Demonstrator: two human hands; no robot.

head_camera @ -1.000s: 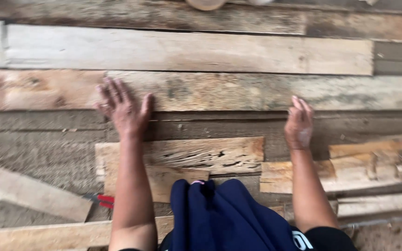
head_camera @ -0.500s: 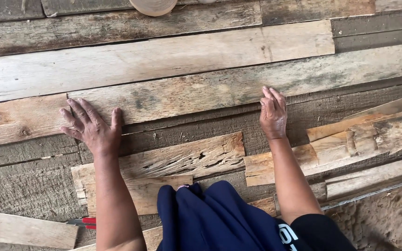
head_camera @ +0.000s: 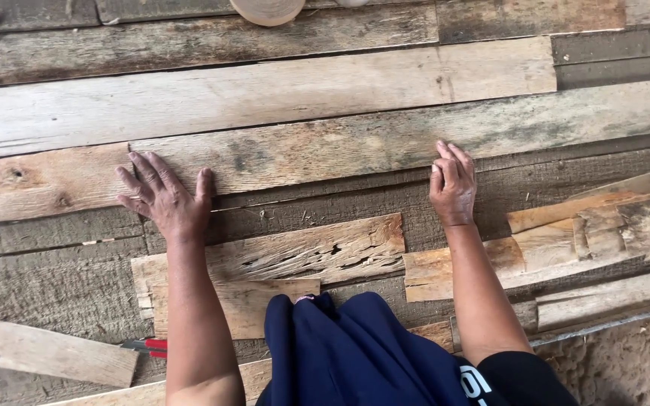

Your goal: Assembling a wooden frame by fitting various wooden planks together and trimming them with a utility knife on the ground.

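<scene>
Both hands have slid left along the long weathered plank (head_camera: 355, 150) since a second ago. Left hand (head_camera: 161, 197) lies flat, fingers splayed; right hand (head_camera: 453, 184) rests loosely curled, holding nothing. Rough, splintered grain could well snag a pressing palm.

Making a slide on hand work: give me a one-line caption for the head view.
Left hand and right hand press flat on a long weathered plank among laid boards.
</scene>
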